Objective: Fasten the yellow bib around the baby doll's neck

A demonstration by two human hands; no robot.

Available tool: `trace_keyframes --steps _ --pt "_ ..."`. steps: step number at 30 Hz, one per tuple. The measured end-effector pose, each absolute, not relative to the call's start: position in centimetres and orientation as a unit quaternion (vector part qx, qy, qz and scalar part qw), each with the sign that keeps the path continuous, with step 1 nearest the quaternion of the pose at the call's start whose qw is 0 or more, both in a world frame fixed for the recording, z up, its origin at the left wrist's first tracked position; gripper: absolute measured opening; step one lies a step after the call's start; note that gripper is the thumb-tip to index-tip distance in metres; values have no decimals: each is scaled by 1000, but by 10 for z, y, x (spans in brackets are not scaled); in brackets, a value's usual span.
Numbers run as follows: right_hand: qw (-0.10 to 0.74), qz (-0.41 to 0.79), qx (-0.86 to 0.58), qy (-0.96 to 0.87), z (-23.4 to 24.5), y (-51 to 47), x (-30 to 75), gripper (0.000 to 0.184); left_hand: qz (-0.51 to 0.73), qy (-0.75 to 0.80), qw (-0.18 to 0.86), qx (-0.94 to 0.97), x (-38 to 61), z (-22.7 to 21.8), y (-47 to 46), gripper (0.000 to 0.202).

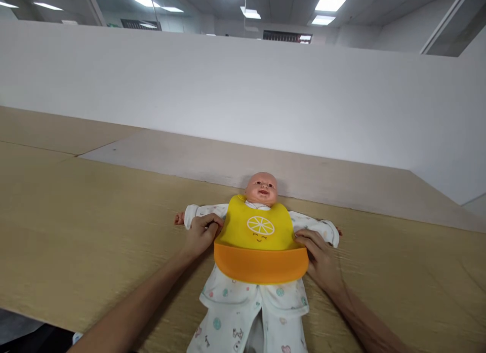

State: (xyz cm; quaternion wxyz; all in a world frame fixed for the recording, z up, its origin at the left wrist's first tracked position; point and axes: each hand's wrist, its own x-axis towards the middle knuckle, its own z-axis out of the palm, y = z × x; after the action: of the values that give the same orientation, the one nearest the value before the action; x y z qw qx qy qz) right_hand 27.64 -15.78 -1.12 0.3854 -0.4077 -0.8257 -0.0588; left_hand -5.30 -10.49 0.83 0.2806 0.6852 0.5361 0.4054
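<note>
A baby doll [261, 190] lies on its back on the table, arms stretched out sideways. It wears white printed pyjamas [231, 320]. Over its chest lies a yellow bib [237, 226] with a white citrus slice and a small smiling face, and an orange catch pocket [261, 267] along the bottom. My left hand [202, 236] is closed at the bib's left edge, thumb and fingers pinched together there. At the opposite edge, just above the pocket's corner, my right hand [321, 257] has its fingers bent onto the bib. Its thumb is mostly hidden.
The tan tabletop [94, 216] reaches out on both sides of the doll. Behind the doll's head runs a paler strip [212, 158], then a white partition wall [235, 89] with glass panels above it. A dark object [49, 338] shows beyond the table's lower left edge.
</note>
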Motion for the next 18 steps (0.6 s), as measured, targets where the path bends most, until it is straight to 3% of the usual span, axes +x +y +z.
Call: trace_keyframes --steps 6,12,16,18 --pt "418 -46 -405 -812 -11 -153 283 31 413 601 171 662 -60 18 -99 23" --pt "463 -9 -479 -746 -24 -139 300 23 333 652 119 671 -35 43 -60 22" --pt "456 -7 -488 -744 -29 -138 302 21 186 676 92 707 -10 53 -21 29" --pt "455 -10 -487 -746 -28 -140 301 20 119 691 128 701 -6 50 -8 40"
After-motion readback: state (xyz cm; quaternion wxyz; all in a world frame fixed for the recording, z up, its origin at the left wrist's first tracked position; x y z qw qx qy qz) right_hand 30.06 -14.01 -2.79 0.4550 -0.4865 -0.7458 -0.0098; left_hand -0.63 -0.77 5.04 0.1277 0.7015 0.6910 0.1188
